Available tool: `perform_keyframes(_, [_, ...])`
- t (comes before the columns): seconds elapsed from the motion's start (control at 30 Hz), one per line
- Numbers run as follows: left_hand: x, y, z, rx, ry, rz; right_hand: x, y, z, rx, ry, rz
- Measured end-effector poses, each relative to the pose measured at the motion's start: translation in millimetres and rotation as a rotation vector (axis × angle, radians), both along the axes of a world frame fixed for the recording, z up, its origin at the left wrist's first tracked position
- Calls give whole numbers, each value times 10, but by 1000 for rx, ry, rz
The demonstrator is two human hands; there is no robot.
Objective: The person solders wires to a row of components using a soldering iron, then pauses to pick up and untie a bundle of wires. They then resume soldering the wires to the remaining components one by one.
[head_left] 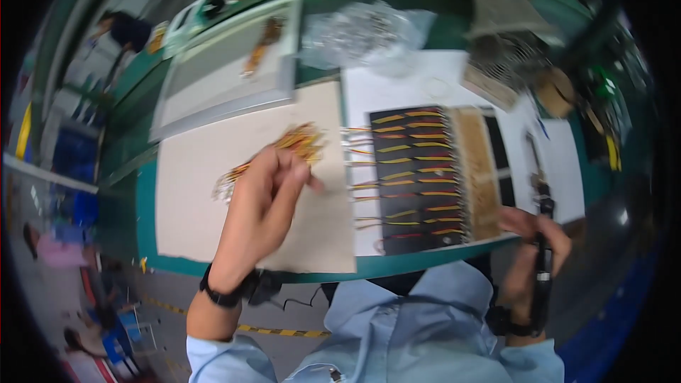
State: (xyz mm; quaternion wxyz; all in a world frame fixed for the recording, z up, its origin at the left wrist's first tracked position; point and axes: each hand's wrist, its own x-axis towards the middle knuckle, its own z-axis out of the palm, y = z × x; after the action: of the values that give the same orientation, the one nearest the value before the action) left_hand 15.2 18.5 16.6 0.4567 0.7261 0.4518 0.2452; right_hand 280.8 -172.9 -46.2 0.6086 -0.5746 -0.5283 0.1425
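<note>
My left hand [268, 202] is over the beige board [191, 220], fingers curled and thumb near the index finger. Whatever may be between the fingertips cannot be made out. Just beyond and partly behind it lies a loose bundle of red, yellow and black wires [303, 140] with pale ends. At the right, my right hand [535, 241] is closed round the black handle of a soldering iron [545, 206], whose thin metal end points away from me. Between the hands, a black fixture plate [397, 191] carries several short wire pairs in rows, with pale ends sticking out on its left.
A wooden strip [474, 170] borders the fixture's right side. Behind are a grey-framed tray [223, 110] with a wire bundle, a clear plastic bag [369, 32] of small parts, and a metal mesh-like unit [507, 57]. A tape roll [555, 92] stands at the far right.
</note>
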Motion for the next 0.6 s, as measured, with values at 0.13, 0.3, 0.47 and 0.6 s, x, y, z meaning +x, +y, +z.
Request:
perform_keyframes(0.13, [388,-369,-26,-471,-138,-148,-151,252,159,-182,-12,272])
perform_keyframes(0.3, [551,-798,-67,-563,-157,-278,-399,185,107,-126,158,249])
perform_keyframes(0.47, [589,-845,-115,-829,-172,-312,-370,60,26,-110,293,295])
perform_keyframes(0.6, [599,-710,-293,-1274,-243,-412,-286,-34,-126,-24,234,360])
